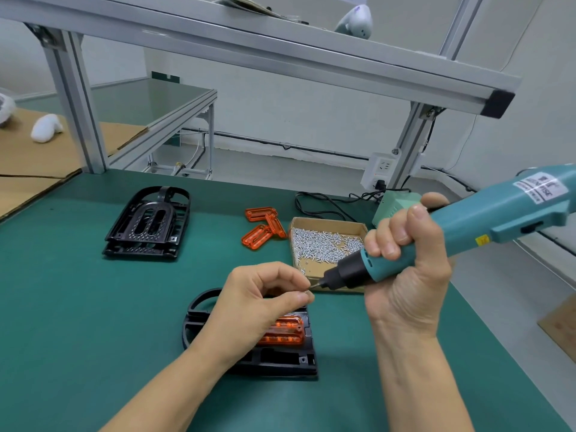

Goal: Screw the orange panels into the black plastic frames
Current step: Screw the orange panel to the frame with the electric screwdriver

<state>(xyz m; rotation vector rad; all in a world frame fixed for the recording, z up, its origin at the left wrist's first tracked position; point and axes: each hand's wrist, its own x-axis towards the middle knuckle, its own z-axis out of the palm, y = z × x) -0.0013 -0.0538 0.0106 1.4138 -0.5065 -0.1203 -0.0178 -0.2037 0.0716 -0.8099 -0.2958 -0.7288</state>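
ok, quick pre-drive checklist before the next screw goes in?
1. Screw pinched in left hand fingers at the bit tip: ok.
2. Screw seated on the bit: cannot tell.
3. Right hand gripping the electric screwdriver: ok.
4. Orange panel sitting in the black frame: ok.
5. Target screw hole clear: cannot tell, the hand covers it.
6. Screw box stocked: ok.

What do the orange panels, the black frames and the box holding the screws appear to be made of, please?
Orange panels: translucent plastic, glossy; light glows through them. Black frames: moulded plastic with a slight sheen, ribbed and slotted. Screw box: plain brown cardboard, matte, with raw cut edges. Screws: probably metal, silvery and shiny.
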